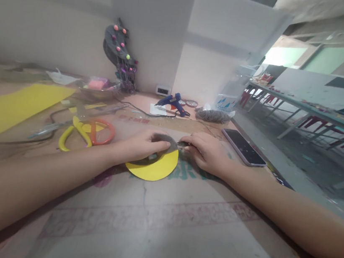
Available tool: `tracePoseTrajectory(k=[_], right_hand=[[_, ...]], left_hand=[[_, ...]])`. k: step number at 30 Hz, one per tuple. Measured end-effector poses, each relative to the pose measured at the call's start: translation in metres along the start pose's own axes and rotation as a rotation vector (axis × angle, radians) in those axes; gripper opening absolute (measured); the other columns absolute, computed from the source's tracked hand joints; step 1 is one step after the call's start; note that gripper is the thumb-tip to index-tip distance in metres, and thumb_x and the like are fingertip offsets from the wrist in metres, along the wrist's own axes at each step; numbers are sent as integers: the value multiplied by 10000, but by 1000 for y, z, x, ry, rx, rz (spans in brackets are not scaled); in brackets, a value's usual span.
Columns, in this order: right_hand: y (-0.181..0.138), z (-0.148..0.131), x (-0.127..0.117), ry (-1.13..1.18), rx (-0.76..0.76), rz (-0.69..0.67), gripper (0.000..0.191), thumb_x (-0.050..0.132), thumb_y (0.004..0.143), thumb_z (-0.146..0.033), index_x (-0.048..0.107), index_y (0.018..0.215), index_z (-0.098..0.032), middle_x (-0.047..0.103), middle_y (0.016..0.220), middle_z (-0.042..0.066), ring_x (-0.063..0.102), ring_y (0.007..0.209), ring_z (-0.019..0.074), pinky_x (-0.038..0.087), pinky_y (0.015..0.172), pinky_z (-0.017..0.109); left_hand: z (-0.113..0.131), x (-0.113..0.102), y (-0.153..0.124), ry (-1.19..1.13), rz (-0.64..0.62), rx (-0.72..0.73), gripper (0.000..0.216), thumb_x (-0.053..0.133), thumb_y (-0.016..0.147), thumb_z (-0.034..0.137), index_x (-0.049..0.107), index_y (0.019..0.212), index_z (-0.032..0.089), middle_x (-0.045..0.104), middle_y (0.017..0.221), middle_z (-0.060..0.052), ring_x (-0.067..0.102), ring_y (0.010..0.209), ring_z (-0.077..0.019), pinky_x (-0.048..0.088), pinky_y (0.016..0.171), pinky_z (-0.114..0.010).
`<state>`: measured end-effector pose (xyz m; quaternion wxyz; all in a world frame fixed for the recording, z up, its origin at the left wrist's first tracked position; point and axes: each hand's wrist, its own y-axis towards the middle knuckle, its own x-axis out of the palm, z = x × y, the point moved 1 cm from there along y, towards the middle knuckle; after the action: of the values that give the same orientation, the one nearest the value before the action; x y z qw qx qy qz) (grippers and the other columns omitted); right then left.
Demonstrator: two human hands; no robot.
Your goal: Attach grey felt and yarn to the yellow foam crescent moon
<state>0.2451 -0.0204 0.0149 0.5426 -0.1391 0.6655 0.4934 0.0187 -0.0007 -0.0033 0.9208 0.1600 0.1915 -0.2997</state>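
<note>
A round yellow foam disc (158,168) lies on the cardboard-covered table (177,231), with a darker grey round piece (164,141) on top of it. My left hand (141,144) rests on that grey piece, fingers curled down and pressing it flat. My right hand (207,151) is at the disc's right edge, fingers pinched round a small thin dark object (183,144) whose tip touches the grey piece. I cannot make out what that object is.
Yellow-handled scissors (76,133) and an orange ring (103,132) lie to the left, beside a large yellow sheet (6,109). A blue glue gun (173,102) sits at the back, a smartphone (243,147) to the right. A dark decorated ornament (118,52) leans on the wall.
</note>
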Motion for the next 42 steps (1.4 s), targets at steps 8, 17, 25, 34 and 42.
tracePoseTrajectory(k=[8,17,25,34,42], right_hand=[[0,1,1,-24,-15,-25,277,400,967,-227,629,1083,-123,670,859,109,577,768,202,416,680,306],[1,0,2,-45,-32,-24,255,419,959,-199,642,1059,-126,681,847,91,595,776,199,418,689,308],[3,-2,1,-44,-26,-29,253,416,952,-171,651,1038,-136,688,832,92,607,776,200,425,692,314],[1,0,1,-52,19,-5,271,409,961,-209,647,1059,-122,686,864,109,602,788,206,428,691,311],[1,0,-1,-39,6,-7,265,404,964,-227,629,1070,-133,676,871,106,595,788,203,425,686,305]], left_hand=[[3,0,-2,41,-31,8,187,508,875,300,532,739,174,495,657,41,450,590,-93,346,533,-215],[2,0,-1,67,-36,4,184,506,871,320,565,773,176,513,673,35,474,614,-108,359,555,-224],[2,1,-1,61,-34,5,199,501,869,327,536,737,182,501,664,36,464,600,-109,352,547,-227],[4,0,-1,74,-28,18,204,493,862,291,514,691,183,509,643,43,461,591,-104,355,552,-226],[2,1,0,71,-14,12,185,487,857,282,517,705,180,507,654,35,459,597,-107,349,545,-230]])
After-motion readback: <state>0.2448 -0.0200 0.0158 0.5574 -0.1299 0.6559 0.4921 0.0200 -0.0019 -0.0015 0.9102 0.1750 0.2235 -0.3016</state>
